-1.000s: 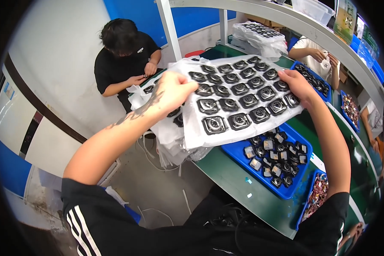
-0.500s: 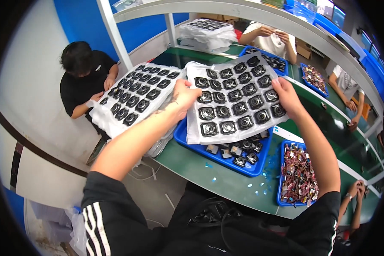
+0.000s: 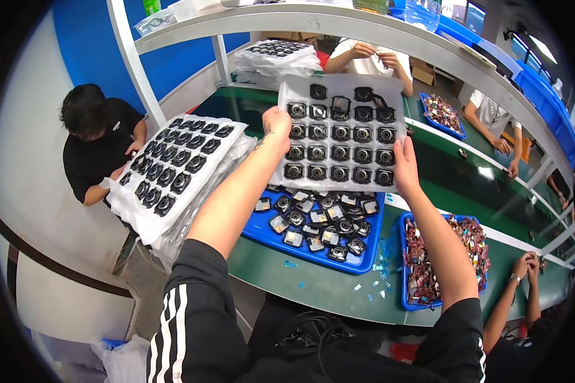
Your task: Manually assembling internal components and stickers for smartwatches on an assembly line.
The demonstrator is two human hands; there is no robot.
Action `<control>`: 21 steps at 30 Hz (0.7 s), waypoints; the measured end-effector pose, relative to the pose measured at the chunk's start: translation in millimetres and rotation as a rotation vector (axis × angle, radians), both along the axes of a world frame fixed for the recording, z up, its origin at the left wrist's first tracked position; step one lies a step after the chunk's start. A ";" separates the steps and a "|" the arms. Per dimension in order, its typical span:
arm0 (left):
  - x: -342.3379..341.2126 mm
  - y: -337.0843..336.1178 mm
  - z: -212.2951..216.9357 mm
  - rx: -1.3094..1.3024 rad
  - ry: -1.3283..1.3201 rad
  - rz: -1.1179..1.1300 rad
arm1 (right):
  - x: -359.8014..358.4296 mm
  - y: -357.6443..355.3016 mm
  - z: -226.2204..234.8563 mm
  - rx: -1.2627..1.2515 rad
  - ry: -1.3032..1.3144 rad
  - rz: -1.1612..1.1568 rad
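Between my two hands I hold up a white plastic blister tray (image 3: 291,89) with rows of black, square-bodied parts with round centres, like small camera modules (image 3: 340,134). My left hand (image 3: 276,131) is closed on the tray's left edge. On the right edge, my right hand (image 3: 406,167) grips it, thumb at the front. The tray is tilted up over a blue bin (image 3: 362,267). In its top rows several modules sit askew and some pockets hold none. Loose modules (image 3: 319,220) lie jumbled in the bin, some showing pale backs.
On the left stands a stack of filled white trays (image 3: 172,156), with a person (image 3: 99,140) beyond it. A blue bin of wired parts (image 3: 437,255) stands at right. A white shelf beam (image 3: 300,24) crosses above the green bench (image 3: 287,281). Other people sit across and at right.
The tray has turned squarer and steeper, uncovering more of the bin's loose modules. Modules in its upper rows have shifted, and some are gone from their pockets. Both hands still hold it.
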State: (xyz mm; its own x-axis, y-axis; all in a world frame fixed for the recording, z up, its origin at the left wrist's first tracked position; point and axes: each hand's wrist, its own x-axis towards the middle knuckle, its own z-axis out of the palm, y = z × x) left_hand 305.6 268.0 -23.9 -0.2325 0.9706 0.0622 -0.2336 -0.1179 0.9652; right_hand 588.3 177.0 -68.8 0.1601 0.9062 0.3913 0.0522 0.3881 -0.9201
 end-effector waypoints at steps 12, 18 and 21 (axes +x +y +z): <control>-3.3 33.9 -15.7 0.255 -0.137 0.081 | -9.9 19.3 -23.1 0.031 0.235 -0.046; 4.2 12.2 0.7 0.228 -0.342 -0.087 | -12.2 22.9 -24.5 0.025 0.408 -0.125; 3.7 3.2 10.0 0.204 -0.333 -0.062 | -23.7 17.0 -11.6 0.017 0.415 -0.172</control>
State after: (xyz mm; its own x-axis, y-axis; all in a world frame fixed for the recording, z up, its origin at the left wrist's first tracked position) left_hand 309.3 271.2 -13.9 -0.2135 0.9591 0.1860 -0.5431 -0.2748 0.7935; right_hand 564.6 194.0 -80.4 0.4544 0.8468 0.2765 -0.2550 0.4211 -0.8704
